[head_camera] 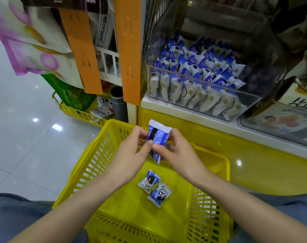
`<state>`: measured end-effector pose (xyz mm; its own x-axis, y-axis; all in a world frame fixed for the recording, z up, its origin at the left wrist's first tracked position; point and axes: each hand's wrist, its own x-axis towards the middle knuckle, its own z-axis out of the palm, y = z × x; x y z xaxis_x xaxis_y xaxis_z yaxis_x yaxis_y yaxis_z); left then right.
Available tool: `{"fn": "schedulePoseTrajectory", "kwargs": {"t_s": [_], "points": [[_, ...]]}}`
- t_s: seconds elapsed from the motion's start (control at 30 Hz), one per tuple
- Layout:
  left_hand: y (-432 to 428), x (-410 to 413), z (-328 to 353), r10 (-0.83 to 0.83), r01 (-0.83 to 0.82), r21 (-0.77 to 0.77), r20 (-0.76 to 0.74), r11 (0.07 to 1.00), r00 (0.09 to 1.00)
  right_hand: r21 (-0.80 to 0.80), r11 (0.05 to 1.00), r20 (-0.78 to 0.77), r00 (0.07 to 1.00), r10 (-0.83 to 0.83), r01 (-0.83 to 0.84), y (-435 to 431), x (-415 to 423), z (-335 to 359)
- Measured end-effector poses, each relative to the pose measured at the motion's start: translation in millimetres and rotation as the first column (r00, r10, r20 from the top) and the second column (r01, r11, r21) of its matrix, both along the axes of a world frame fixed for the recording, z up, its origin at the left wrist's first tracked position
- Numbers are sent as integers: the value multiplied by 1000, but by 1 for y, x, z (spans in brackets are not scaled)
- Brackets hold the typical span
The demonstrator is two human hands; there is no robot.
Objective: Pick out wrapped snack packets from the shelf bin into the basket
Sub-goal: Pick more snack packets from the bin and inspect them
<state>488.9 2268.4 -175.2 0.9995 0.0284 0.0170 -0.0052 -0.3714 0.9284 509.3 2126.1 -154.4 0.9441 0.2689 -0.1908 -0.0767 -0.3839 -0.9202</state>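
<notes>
A blue-and-white snack packet (159, 135) is held above the far edge of the yellow basket (100, 155). My left hand (133, 153) pinches its left side and my right hand (175, 151) pinches its right side, thumbs meeting at the front. Two more packets (154, 187) lie on the basket floor. The clear shelf bin (250, 100) up right holds several rows of the same packets (198, 72).
Orange hanging strips (128, 50) and pink snack bags (31, 41) hang at the upper left. A yellow wire rack (79, 113) with small items stands on the shiny floor at the left. A yellow shelf base (254, 163) runs behind the basket. A tin box (280, 109) sits right of the bin.
</notes>
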Motion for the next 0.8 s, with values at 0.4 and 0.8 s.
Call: {"fn": "schedulePoseTrajectory", "kwargs": {"t_s": [0.4,0.8], "points": [[5,-1,4,-44,37,147,47,988,998,-291,942,291,923,253,-166,-8,-9,-4],[8,-4,4,-141,57,531,119,845,983,-218,970,182,972,151,-109,-2,-12,-8]]}}
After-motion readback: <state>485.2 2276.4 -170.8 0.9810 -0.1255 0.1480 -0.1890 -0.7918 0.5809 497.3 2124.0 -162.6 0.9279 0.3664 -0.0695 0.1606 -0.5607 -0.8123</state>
